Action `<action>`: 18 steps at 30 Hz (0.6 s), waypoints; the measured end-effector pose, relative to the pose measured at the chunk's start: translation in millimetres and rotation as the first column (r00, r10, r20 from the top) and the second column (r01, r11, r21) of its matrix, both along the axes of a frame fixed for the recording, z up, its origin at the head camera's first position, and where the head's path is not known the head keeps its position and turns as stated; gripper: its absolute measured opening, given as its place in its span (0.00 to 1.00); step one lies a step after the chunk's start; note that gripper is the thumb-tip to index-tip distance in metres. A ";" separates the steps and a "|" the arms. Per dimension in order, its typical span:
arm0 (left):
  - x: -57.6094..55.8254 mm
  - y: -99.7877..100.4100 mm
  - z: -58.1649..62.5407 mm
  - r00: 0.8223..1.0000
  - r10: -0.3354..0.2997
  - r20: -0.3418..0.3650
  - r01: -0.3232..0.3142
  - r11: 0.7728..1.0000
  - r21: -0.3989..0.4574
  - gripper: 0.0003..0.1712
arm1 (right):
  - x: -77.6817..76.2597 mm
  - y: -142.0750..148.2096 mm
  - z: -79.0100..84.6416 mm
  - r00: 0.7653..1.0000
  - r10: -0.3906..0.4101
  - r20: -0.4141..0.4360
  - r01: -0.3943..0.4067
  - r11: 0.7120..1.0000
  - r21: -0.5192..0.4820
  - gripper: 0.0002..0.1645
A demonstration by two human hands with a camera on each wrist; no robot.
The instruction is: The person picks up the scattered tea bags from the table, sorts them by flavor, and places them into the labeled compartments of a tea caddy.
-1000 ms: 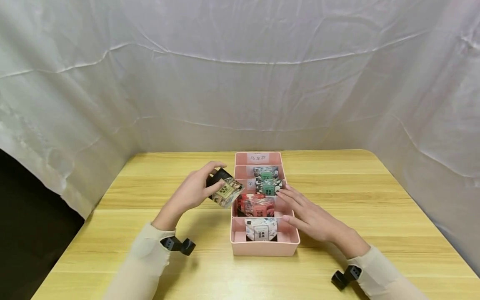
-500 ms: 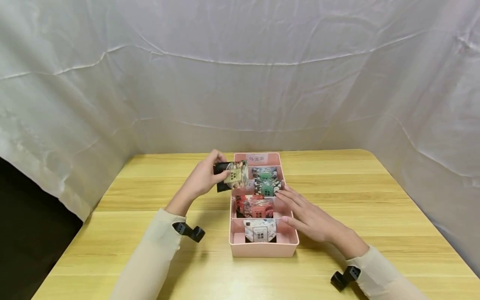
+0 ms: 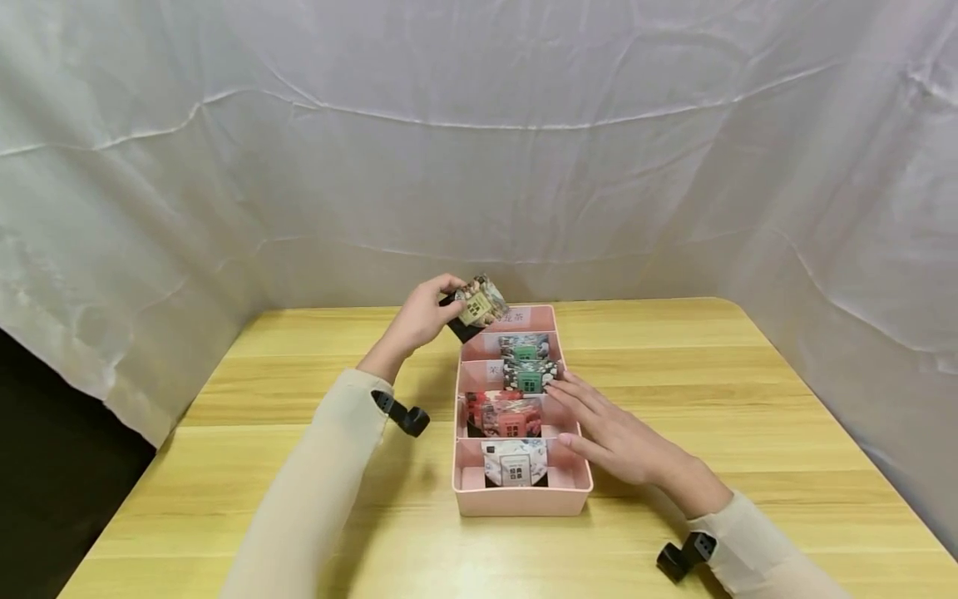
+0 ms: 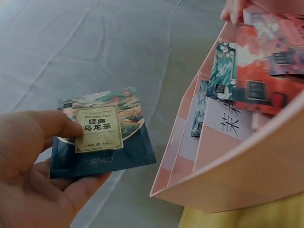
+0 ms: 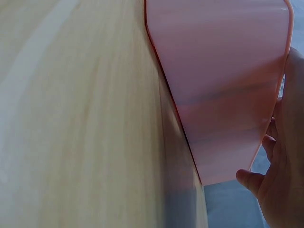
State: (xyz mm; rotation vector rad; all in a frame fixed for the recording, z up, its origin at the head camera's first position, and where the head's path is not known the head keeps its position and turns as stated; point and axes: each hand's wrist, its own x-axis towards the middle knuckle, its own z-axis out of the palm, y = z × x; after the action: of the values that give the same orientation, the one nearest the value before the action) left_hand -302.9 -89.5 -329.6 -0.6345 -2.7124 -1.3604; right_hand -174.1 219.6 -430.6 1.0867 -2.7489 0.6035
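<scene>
My left hand [image 3: 422, 322] pinches a tea sachet [image 4: 101, 127] between thumb and fingers. This sachet is dark blue-green with a yellow oolong tea label. It hangs beside and above the back compartment of a long pink divided box [image 3: 521, 503], apart from it in the left wrist view. My right hand [image 3: 624, 433] rests on the box's right rim, fingers extended, thumb nearer the front. Inside the box, from the front, sit a white sachet [image 3: 515, 467], overlapping red sachets [image 3: 512, 420], a green-labelled sachet [image 3: 530, 379] and another green-labelled one [image 3: 525, 349] behind it.
The box stands on a wooden table [image 3: 696, 358]. A paper label [image 3: 518, 319] marks its back compartment, and another [image 3: 495, 371] shows in a middle one. Pale cloth [image 3: 479, 166] hangs behind the table and along both sides.
My left hand has carried the oolong tea sachet forward and right, from beside the middle of the box to its back end. The right hand has stayed on the rim.
</scene>
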 end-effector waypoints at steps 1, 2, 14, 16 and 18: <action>-3.7 1.8 -0.1 1.000 0.009 0.008 -0.009 1.000 0.021 0.14 | 0.1 -0.4 0.0 1.000 0.001 0.000 -0.001 1.000 0.001 0.39; -7.5 3.5 -0.6 1.000 0.020 0.013 -0.020 0.999 0.035 0.13 | 0.3 -0.8 0.0 1.000 0.003 0.001 -0.003 1.000 0.001 0.39; -39.2 19.8 -20.4 0.981 0.158 0.112 -0.171 0.979 0.111 0.05 | 2.3 -6.0 -1.7 1.000 -0.002 0.017 0.002 1.000 0.006 0.40; -41.7 21.0 -26.1 0.975 0.168 0.142 -0.187 0.974 0.130 0.04 | 3.3 -6.7 -2.4 1.000 0.001 0.018 -0.001 1.000 0.005 0.40; -43.1 21.9 -31.8 0.972 0.170 0.160 -0.190 0.975 0.119 0.04 | 4.2 -7.1 -3.0 1.000 0.004 0.016 -0.004 1.000 0.005 0.40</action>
State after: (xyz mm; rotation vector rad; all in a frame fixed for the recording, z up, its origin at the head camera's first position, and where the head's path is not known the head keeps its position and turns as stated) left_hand -346.0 -67.6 -361.4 -0.2784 -2.6787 -1.5834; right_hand -169.9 212.5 -433.6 1.0931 -2.7644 0.6091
